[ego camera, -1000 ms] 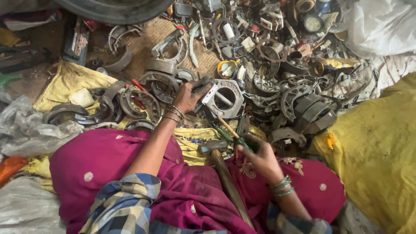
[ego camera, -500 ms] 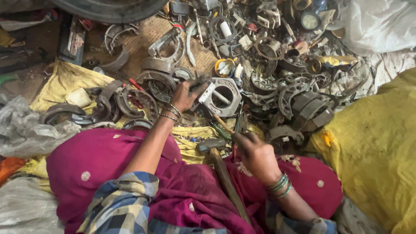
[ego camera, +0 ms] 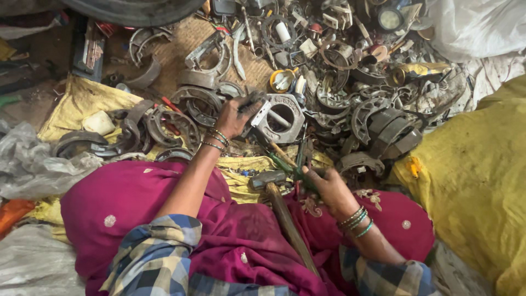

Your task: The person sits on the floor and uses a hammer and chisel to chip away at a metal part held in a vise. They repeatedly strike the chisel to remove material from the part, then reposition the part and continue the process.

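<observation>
My left hand (ego camera: 234, 116) grips the edge of a square grey metal housing with a round hole (ego camera: 280, 118), which lies on the scrap heap in front of me. My right hand (ego camera: 327, 186) is closed around a green-handled tool (ego camera: 289, 164) whose shaft points up toward the housing. A hammer with a wooden handle (ego camera: 285, 216) rests across my magenta-clad lap, its metal head just left of my right hand. Bangles circle both wrists.
A heap of curved brake shoes (ego camera: 383, 123), rings and metal scrap fills the ground ahead. A yellow sack (ego camera: 476, 175) lies at right, a yellow cloth (ego camera: 76, 104) at left, crumpled plastic (ego camera: 33, 164) at far left, a tyre (ego camera: 137, 11) at top.
The view has shifted slightly. My right hand has drawn a little nearer to me with the green tool; my left hand stays on the housing.
</observation>
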